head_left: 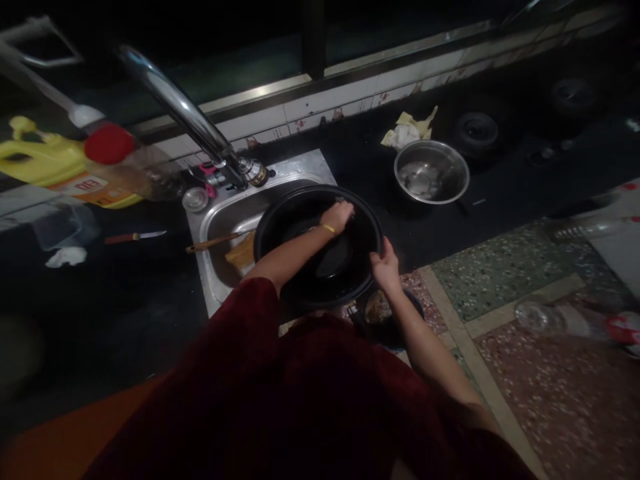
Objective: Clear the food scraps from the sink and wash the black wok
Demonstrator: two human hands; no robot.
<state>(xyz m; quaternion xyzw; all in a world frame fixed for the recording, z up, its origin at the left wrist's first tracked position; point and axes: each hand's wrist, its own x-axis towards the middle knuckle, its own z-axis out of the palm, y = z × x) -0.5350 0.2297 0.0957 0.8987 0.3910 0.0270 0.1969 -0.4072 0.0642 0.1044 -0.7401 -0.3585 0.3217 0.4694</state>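
A large black wok point(300, 223) rests tilted over the steel sink point(225, 217). My left hand point(339, 216) is inside the wok near its far rim, fingers curled, pressed against the inner surface; whether it holds a scrubber is hidden. My right hand point(385, 265) grips the wok's right rim. A gold bangle sits on my left wrist. The chrome tap point(185, 110) arches over the sink from the upper left.
A wooden-handled utensil point(215, 241) lies in the sink. A steel bowl point(431, 172) and a crumpled cloth point(407, 130) sit on the dark counter at right. A yellow oil jug point(55, 167), a red-capped bottle point(113, 145) and a knife point(135, 236) are at left. Plastic bottles lie on the tiled floor.
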